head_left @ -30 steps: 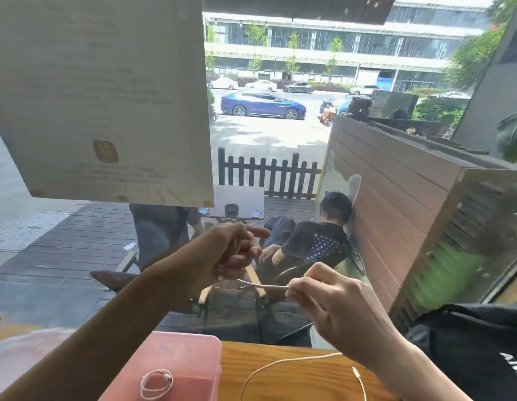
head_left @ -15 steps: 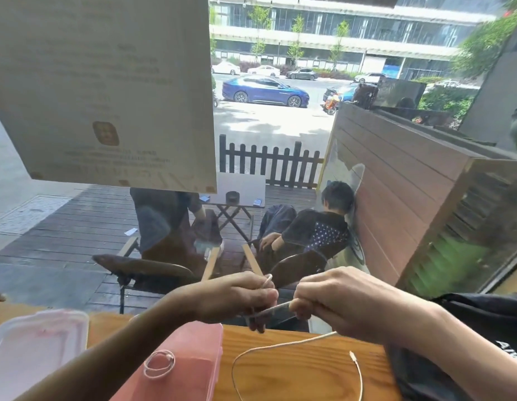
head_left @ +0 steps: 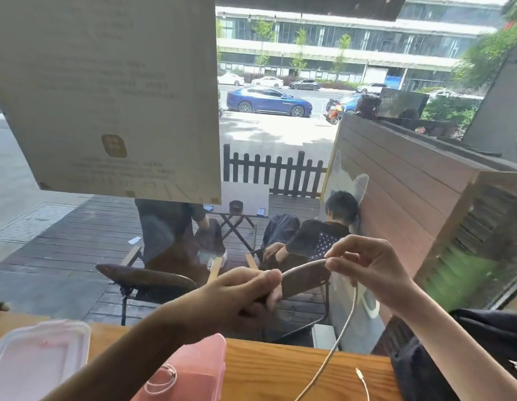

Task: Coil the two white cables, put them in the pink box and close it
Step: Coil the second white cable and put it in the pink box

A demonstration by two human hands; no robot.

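While both hands are raised above the wooden counter (head_left: 280,369), the second white cable (head_left: 347,314) is held between them, evidently so that a loop can be formed clear of the surface. The left hand (head_left: 245,296) is closed into a loose fist at roughly the centre of view, its fingers pressed together around one end of the cable; whether any finished turns are gathered inside that fist cannot be confirmed, as the fingers hide them. The right hand (head_left: 367,267), at about 3 o'clock from the left, pinches the same cable between thumb and forefinger, the remaining fingers spread loosely.

Between the two grips the cable arches upward in a short span. From the right-hand pinch it drops toward 6 o'clock, reaches the counter and runs out of the bottom edge. Its free connector end (head_left: 360,373) lies on the wood near that run.

The first cable, a small coiled white cable (head_left: 162,382), already rests in the pink box (head_left: 205,360), which stands open at 7 o'clock from the left hand. The box's translucent lid (head_left: 34,357) lies apart to 9 o'clock of the box, keeping the opening accessible.

Assessment: one cable stowed; second cable at an early stage of coiling, most length still slack. Closing remains outstanding.
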